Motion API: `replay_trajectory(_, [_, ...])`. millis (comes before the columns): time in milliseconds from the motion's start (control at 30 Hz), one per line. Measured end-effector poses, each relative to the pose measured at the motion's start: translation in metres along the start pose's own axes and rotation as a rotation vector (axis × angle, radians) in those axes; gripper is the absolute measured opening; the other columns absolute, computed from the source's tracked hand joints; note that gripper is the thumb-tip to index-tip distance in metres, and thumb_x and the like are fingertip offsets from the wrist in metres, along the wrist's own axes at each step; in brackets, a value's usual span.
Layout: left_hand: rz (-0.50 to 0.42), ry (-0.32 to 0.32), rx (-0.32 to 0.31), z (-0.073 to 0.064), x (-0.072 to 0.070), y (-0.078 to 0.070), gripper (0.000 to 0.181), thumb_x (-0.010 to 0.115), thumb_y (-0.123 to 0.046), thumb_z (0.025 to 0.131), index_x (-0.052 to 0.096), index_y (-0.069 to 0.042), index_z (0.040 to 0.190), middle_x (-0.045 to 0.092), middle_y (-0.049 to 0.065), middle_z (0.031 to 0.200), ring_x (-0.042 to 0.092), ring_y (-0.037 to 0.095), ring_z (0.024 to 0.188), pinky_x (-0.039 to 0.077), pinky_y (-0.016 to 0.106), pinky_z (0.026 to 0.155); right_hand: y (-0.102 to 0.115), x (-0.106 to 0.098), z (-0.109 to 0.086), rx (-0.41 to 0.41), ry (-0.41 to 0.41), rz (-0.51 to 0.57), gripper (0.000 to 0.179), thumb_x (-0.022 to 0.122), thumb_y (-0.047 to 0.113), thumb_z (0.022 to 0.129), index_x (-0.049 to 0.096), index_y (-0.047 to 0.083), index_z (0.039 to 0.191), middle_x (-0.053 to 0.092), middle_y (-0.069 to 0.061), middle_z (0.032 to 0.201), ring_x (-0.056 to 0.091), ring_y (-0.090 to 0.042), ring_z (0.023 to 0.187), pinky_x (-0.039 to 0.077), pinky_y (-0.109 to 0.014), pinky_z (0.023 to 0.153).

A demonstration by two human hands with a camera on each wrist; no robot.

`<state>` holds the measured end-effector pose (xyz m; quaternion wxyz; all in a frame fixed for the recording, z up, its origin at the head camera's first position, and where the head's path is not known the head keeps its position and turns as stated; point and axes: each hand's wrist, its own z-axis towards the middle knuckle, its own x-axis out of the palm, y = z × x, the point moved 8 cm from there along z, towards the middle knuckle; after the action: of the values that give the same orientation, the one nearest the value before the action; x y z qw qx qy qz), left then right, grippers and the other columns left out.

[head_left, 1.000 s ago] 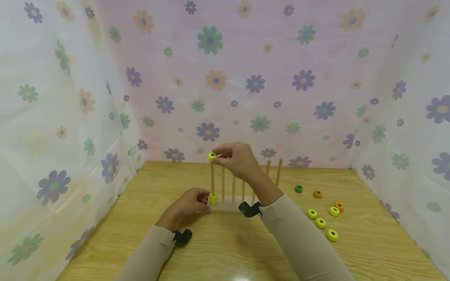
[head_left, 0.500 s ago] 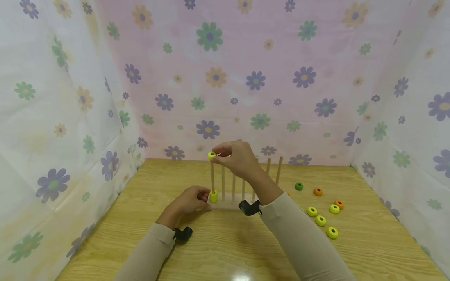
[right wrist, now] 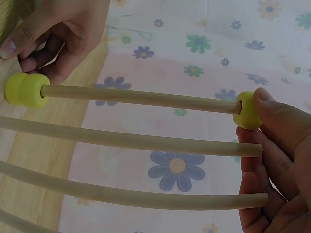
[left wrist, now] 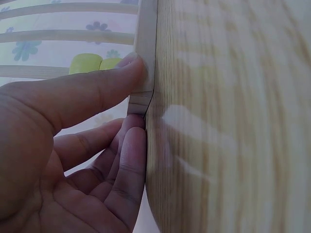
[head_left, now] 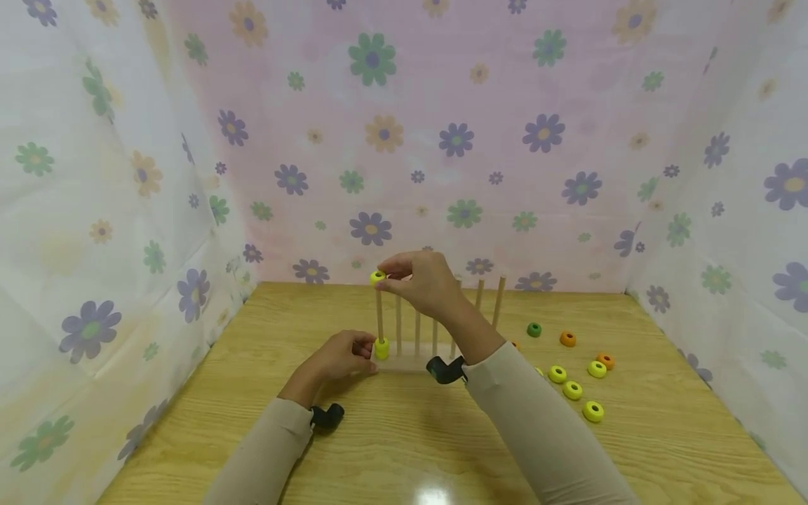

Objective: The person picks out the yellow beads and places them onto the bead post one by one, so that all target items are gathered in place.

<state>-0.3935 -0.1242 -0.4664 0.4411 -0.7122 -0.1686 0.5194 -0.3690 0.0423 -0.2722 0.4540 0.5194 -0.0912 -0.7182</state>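
My right hand (head_left: 424, 284) pinches a yellow bead (head_left: 377, 278) between thumb and fingers at the top of the leftmost peg. In the right wrist view the tip of that peg (right wrist: 146, 98) sits in the hole of the held bead (right wrist: 248, 110). Two more yellow beads (right wrist: 26, 90) are stacked at the peg's foot, against the wooden base (head_left: 404, 361). With thumb on its front and fingers curled at its end, my left hand (head_left: 341, 358) holds the left end of the base; the left wrist view shows the thumb (left wrist: 104, 92) pressed on the wood.
Several bare pegs (head_left: 499, 303) stand along the base to the right. On the table's right side lie loose yellow beads (head_left: 593, 411), orange beads (head_left: 568, 339) and a green bead (head_left: 534, 330). Flowered cloth (head_left: 404, 140) encloses the back and sides.
The head view has tilted slightly, so the scene sits a little higher. Both hands keep their holds, and the yellow bead stays at the peg's top.
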Motion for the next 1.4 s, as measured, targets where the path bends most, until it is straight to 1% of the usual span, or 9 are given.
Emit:
replay_trajectory(200, [0.006, 0.011, -0.007, 0.0036, 0.0014, -0.0020, 0.058, 0.085, -0.016, 0.088, 0.062, -0.004, 0.140, 0.068, 0.001, 0.110, 0.063, 0.016, 0.101, 0.054, 0.035, 0.093, -0.0018, -0.0037, -0.0017, 0.018, 0.002, -0.032, 0.026, 0.081, 0.037, 0.092, 0.080, 0.026, 0.115, 0.077, 0.012, 0.108, 0.070, -0.004, 0.094, 0.060, -0.037, 0.083])
replay_trajectory(367, [0.001, -0.005, -0.008, 0.0037, -0.0005, -0.0043, 0.057, 0.086, -0.015, 0.087, 0.063, -0.003, 0.138, 0.068, 0.003, 0.110, 0.063, 0.017, 0.100, 0.054, 0.036, 0.093, 0.0010, -0.0051, -0.0013, 0.004, 0.001, -0.037, 0.026, 0.081, 0.037, 0.092, 0.080, 0.025, 0.115, 0.077, 0.012, 0.106, 0.070, -0.005, 0.094, 0.060, -0.037, 0.083])
replay_trajectory(433, [0.003, -0.011, -0.012, 0.0028, -0.0014, -0.0038, 0.057, 0.086, -0.015, 0.087, 0.063, -0.003, 0.138, 0.068, 0.003, 0.109, 0.063, 0.017, 0.100, 0.054, 0.036, 0.092, 0.0020, -0.0044, -0.0011, 0.003, 0.003, -0.032, 0.026, 0.081, 0.037, 0.092, 0.080, 0.026, 0.115, 0.076, 0.012, 0.105, 0.070, -0.005, 0.093, 0.060, -0.037, 0.083])
replay_trajectory(633, [0.010, 0.000, -0.011, -0.0001, -0.0006, -0.0003, 0.059, 0.085, -0.016, 0.088, 0.061, -0.002, 0.140, 0.068, 0.002, 0.109, 0.063, 0.017, 0.100, 0.054, 0.035, 0.092, 0.0029, -0.0006, -0.0023, 0.017, 0.009, -0.014, 0.024, 0.081, 0.035, 0.092, 0.080, 0.026, 0.113, 0.076, 0.012, 0.102, 0.070, -0.006, 0.092, 0.060, -0.038, 0.082])
replay_trajectory(767, [0.014, -0.005, -0.013, -0.0005, -0.0006, 0.0014, 0.061, 0.086, -0.016, 0.087, 0.060, -0.002, 0.141, 0.067, 0.002, 0.109, 0.062, 0.017, 0.099, 0.054, 0.034, 0.091, 0.0029, 0.0005, -0.0026, 0.012, 0.002, -0.028, 0.025, 0.080, 0.040, 0.092, 0.080, 0.026, 0.114, 0.076, 0.012, 0.103, 0.069, -0.006, 0.093, 0.060, -0.037, 0.081])
replay_trajectory(1000, [-0.003, -0.006, -0.013, -0.0005, -0.0005, 0.0018, 0.054, 0.086, -0.015, 0.087, 0.064, -0.004, 0.135, 0.067, 0.003, 0.108, 0.062, 0.018, 0.098, 0.054, 0.034, 0.089, 0.0026, 0.0016, -0.0029, -0.004, 0.001, -0.034, 0.027, 0.078, 0.043, 0.093, 0.080, 0.026, 0.114, 0.077, 0.010, 0.106, 0.069, -0.005, 0.094, 0.060, -0.035, 0.081])
replay_trajectory(1267, [-0.009, -0.010, -0.005, 0.0017, 0.0000, 0.0016, 0.050, 0.086, -0.015, 0.087, 0.066, -0.005, 0.131, 0.066, 0.005, 0.107, 0.061, 0.018, 0.096, 0.053, 0.035, 0.088, 0.0032, -0.0003, -0.0034, -0.018, 0.002, -0.022, 0.026, 0.079, 0.039, 0.093, 0.080, 0.024, 0.115, 0.077, 0.009, 0.103, 0.070, -0.007, 0.092, 0.060, -0.033, 0.078])
replay_trajectory(1400, [-0.011, -0.010, -0.013, 0.0008, 0.0004, 0.0015, 0.047, 0.085, -0.014, 0.087, 0.067, -0.006, 0.130, 0.066, 0.005, 0.107, 0.061, 0.018, 0.096, 0.053, 0.035, 0.088, 0.0047, -0.0024, -0.0039, -0.050, -0.003, -0.002, 0.025, 0.079, 0.035, 0.094, 0.080, 0.022, 0.115, 0.078, 0.005, 0.106, 0.072, -0.009, 0.092, 0.061, -0.033, 0.081])
